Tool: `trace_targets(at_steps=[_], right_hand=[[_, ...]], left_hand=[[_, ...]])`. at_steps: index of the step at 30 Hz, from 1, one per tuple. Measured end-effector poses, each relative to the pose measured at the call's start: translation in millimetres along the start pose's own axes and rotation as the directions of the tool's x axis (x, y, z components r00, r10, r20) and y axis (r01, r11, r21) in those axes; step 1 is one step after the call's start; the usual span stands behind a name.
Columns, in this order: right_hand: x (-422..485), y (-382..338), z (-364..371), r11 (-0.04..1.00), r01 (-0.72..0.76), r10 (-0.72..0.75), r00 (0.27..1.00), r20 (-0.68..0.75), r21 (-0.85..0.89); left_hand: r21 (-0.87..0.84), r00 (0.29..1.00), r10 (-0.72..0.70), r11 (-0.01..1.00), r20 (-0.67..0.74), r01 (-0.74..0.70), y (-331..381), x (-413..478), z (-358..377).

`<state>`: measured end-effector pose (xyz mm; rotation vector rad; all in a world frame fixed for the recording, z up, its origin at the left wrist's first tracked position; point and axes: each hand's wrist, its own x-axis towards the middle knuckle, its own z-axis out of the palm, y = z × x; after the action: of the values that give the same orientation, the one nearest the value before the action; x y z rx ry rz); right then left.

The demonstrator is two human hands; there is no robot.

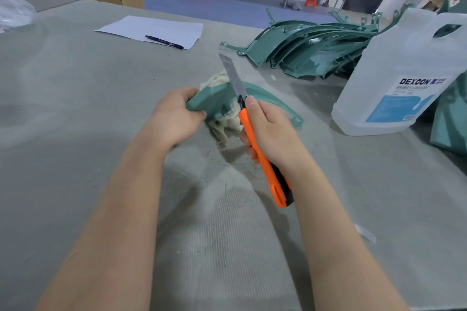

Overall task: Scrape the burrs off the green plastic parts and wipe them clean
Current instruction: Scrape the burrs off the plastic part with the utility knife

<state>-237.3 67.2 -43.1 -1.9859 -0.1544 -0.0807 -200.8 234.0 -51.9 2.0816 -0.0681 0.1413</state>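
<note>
Both hands busy: my left hand [177, 118] grips the part [214, 102], which runs rightward under the knife [255, 139] gripped in my right hand [273, 134], blade pointing away.

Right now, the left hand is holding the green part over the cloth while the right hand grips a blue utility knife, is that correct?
Not quite: the head view shows the utility knife in the right hand is orange, not blue. The left hand does hold the green part over the cloth.
</note>
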Motion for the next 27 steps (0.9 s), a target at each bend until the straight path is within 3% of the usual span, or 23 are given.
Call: trace_targets(at_steps=[7, 14, 27], right_hand=[[-2, 0, 8, 1.0, 0.016, -0.017, 0.998, 0.063, 0.023], [-2, -4, 6, 0.999, 0.004, -0.005, 1.0, 0.023, 0.053], [-12, -8, 15, 0.998, 0.041, -0.048, 0.99, 0.131, 0.055]], left_hand=[[0.009, 1.0, -0.016, 1.0, -0.012, 0.016, -1, 1, 0], [0.026, 1.0, -0.014, 1.0, -0.01, 0.015, 1, 0, 0], [-0.003, 0.999, -0.047, 0.999, 0.004, 0.047, 2, 0, 1]])
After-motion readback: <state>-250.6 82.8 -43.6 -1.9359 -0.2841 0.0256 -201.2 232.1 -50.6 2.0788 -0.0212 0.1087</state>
